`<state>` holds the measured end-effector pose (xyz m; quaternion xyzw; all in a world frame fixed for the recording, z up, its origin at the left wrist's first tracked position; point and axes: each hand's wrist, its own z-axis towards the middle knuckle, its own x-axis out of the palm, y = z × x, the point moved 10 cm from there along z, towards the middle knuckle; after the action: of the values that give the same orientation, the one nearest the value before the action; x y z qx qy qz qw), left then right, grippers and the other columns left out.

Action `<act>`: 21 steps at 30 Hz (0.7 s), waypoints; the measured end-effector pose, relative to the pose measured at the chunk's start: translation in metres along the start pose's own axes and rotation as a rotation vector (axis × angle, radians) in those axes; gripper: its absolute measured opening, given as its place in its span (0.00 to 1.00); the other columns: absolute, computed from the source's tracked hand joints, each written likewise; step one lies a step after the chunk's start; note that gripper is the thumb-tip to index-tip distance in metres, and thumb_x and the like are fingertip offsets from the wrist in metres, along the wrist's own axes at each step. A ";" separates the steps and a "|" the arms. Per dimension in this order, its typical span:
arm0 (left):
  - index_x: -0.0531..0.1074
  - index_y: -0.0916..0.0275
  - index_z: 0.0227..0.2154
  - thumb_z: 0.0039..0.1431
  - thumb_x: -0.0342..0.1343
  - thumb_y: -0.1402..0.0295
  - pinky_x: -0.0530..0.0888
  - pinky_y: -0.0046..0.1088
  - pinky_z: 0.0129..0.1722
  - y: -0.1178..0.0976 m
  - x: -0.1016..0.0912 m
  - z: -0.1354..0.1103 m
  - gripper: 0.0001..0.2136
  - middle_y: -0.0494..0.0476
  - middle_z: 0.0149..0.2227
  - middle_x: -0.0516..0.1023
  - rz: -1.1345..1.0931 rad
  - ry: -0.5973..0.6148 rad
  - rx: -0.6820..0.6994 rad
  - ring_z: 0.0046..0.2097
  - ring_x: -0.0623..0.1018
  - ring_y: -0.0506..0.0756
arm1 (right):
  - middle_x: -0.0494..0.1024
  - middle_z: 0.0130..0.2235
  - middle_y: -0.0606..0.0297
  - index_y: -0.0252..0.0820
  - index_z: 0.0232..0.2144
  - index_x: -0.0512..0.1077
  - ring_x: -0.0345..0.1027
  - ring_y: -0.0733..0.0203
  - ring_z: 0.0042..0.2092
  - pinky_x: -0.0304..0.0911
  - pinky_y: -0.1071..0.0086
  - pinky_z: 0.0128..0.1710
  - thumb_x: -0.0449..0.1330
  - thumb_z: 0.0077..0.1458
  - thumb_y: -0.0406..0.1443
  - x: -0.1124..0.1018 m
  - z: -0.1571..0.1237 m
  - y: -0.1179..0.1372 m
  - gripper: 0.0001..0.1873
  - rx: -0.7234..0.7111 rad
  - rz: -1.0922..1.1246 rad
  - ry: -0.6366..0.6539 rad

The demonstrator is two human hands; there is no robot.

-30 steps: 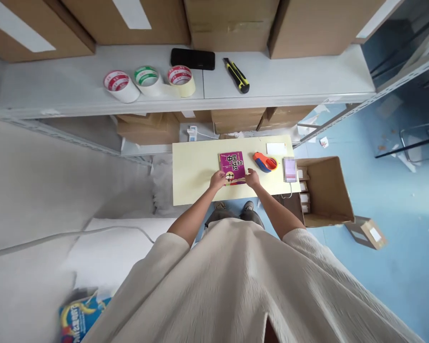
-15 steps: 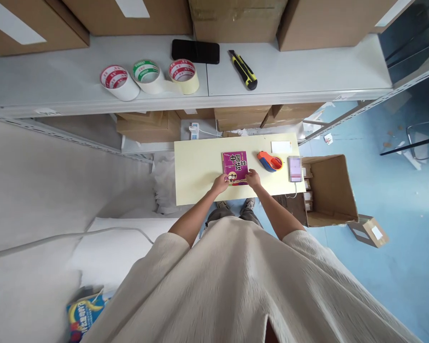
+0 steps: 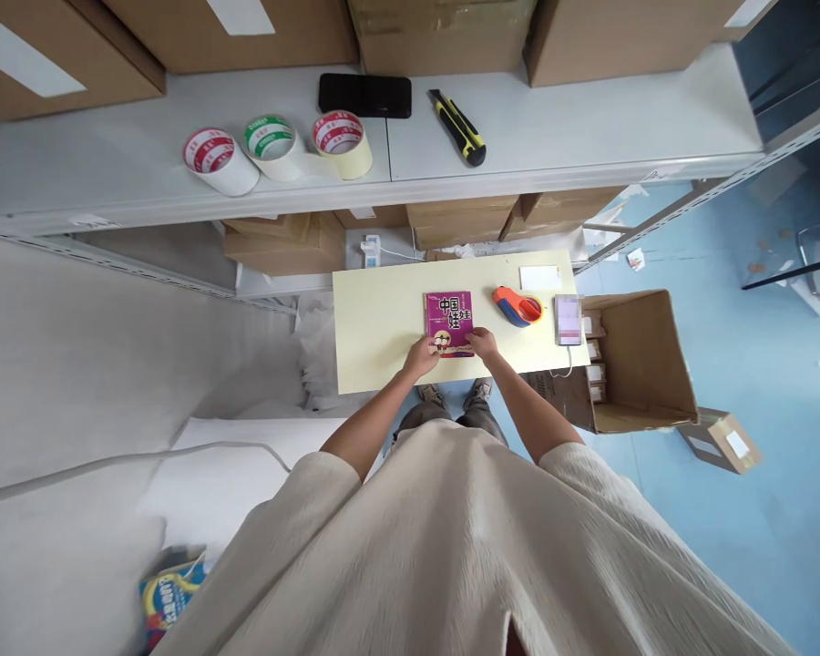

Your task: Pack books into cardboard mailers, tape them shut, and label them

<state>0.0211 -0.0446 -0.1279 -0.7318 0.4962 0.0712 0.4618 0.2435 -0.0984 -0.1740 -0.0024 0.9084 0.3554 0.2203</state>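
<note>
A purple book (image 3: 451, 319) with large Chinese characters and cartoon figures on its cover lies face up on the pale yellow table (image 3: 375, 319). My left hand (image 3: 422, 355) grips its lower left corner. At the lower right edge, my right hand (image 3: 482, 343) has its fingers closed on the same book. To the right of the book sits an orange and blue tape dispenser (image 3: 517, 307). Beyond it are a white card (image 3: 539, 278) and a phone (image 3: 568, 321) with a lit screen and a cable.
A grey shelf (image 3: 574, 137) above the table's far side carries tape rolls (image 3: 342, 146), a black phone (image 3: 364, 96), a yellow-black utility knife (image 3: 457, 128) and cardboard boxes. An open carton (image 3: 646, 364) stands right of the table, with a smaller box (image 3: 721, 440) beside it.
The view has shifted slightly. Both hands keep their hold on the book, which stays in about the same place on the table.
</note>
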 end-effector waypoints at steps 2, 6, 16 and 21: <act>0.84 0.60 0.61 0.69 0.65 0.77 0.80 0.40 0.70 0.002 -0.001 -0.002 0.20 0.64 0.66 0.88 0.009 -0.007 0.006 0.67 0.86 0.66 | 0.93 0.47 0.54 0.40 0.54 0.87 0.88 0.45 0.48 0.82 0.62 0.44 0.72 0.58 0.41 0.002 -0.003 -0.008 0.22 0.075 0.059 -0.013; 0.85 0.61 0.61 0.69 0.65 0.77 0.80 0.41 0.70 0.002 -0.002 -0.003 0.20 0.66 0.66 0.87 0.016 -0.018 0.016 0.67 0.85 0.67 | 0.93 0.48 0.52 0.41 0.48 0.87 0.89 0.44 0.48 0.82 0.62 0.43 0.70 0.57 0.38 0.006 -0.006 -0.012 0.17 0.106 0.123 -0.019; 0.86 0.61 0.56 0.67 0.68 0.75 0.83 0.46 0.67 -0.021 0.011 0.021 0.15 0.66 0.61 0.90 -0.319 0.014 0.033 0.64 0.88 0.68 | 0.92 0.49 0.53 0.41 0.46 0.87 0.87 0.45 0.51 0.80 0.60 0.50 0.63 0.56 0.39 -0.046 -0.007 0.025 0.19 -0.061 0.009 -0.194; 0.85 0.59 0.56 0.76 0.62 0.70 0.82 0.42 0.67 -0.040 -0.021 0.043 0.12 0.64 0.60 0.91 -0.582 -0.157 0.098 0.63 0.89 0.63 | 0.92 0.49 0.51 0.43 0.49 0.83 0.87 0.45 0.52 0.79 0.57 0.56 0.65 0.62 0.44 -0.041 -0.020 0.067 0.17 -0.249 -0.017 -0.228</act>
<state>0.0573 0.0048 -0.1157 -0.8125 0.2312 -0.0318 0.5343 0.2619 -0.0677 -0.1017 0.0028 0.8264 0.4611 0.3231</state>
